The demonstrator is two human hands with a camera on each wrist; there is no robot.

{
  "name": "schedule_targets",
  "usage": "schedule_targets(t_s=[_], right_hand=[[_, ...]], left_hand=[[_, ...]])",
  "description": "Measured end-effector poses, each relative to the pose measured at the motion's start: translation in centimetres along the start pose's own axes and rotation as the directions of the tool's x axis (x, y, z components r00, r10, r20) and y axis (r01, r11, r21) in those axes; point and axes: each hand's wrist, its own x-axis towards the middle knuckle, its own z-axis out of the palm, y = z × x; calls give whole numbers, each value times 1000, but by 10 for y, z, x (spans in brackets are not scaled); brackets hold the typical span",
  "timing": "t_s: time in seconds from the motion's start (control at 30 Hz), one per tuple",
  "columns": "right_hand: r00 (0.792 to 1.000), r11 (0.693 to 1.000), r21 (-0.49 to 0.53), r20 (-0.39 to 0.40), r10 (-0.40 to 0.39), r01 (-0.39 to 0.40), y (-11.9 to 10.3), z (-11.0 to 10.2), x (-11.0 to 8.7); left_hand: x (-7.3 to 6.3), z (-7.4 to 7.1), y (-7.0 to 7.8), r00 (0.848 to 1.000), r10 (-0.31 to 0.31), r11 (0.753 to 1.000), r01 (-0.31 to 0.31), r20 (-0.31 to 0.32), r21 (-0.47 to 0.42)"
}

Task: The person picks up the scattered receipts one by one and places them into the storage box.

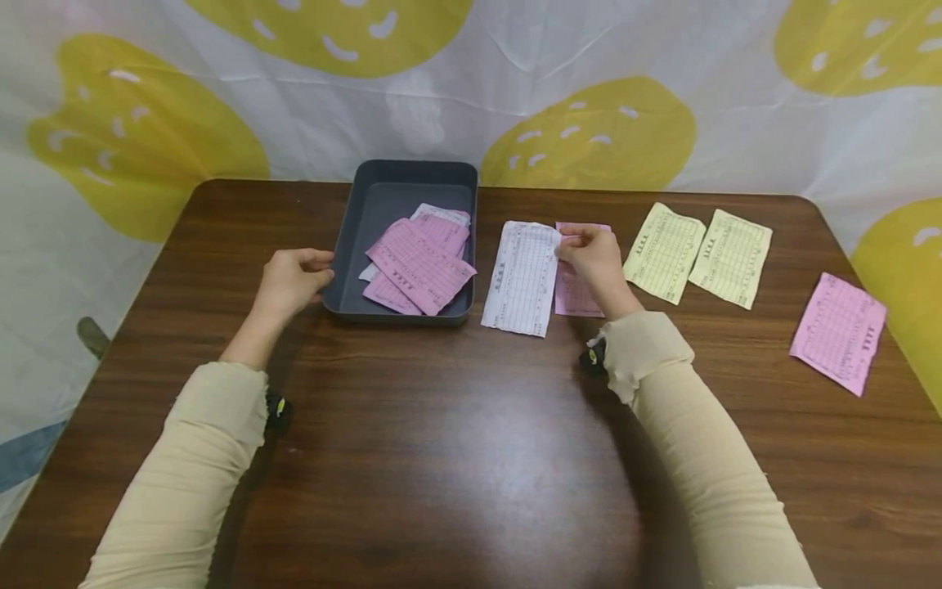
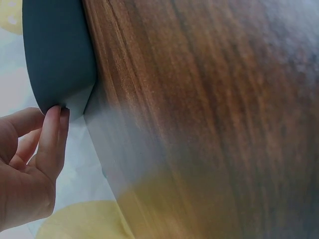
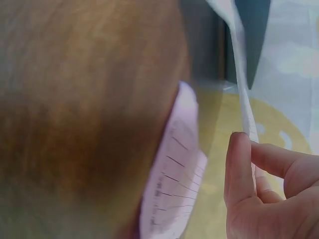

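At its left side, my left hand (image 1: 293,282) pinches the rim of a dark grey tray (image 1: 353,312); the left wrist view shows thumb and fingers on the tray's edge (image 2: 60,74). Inside the tray lie pink printed slips (image 1: 423,266) over white ones (image 1: 450,214). My right hand (image 1: 593,254) pinches a white printed slip (image 1: 521,278) by its right edge. In the right wrist view that slip (image 3: 241,74) hangs edge-on from the fingers, raised over the table. Beneath the right hand a pink slip (image 1: 577,294) lies on the table, partly hidden.
Two yellow slips (image 1: 666,254) lie side by side to the right of the right hand. Farther right, a pink slip (image 1: 839,334) lies near the edge of the brown wooden table (image 1: 441,458). A white curtain with yellow shapes (image 1: 589,139) hangs behind the table.
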Motion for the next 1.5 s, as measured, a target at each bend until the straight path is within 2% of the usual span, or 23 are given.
schedule_targets(t_s=[0.17,0.27,0.47,0.77,1.1,1.5], right_hand=[[1000,992,122,-3,9,-8,-9,-7,-4],[1000,976,217,-9,30,-27,-14,-11,-6],[998,909,415,-44,52,-29,-26,-14,-8],[997,821,571,-36,64,-32,-42,-5,-11],[999,825,565,-32,30,-7,-56,28,-14],[994,815,577,-108,10,54,-63,57,-15]], left_hand=[[1,0,-1,1000,3,1000,-3,-7,-1],[1,0,-2,1000,6,1000,-6,-10,2],[1,-1,-2,1000,13,1000,-13,-10,1],[1,-1,-1,1000,9,1000,-9,-7,1],[1,0,-2,1000,12,1000,-12,-10,5],[0,0,-1,1000,18,1000,-18,-13,-9]])
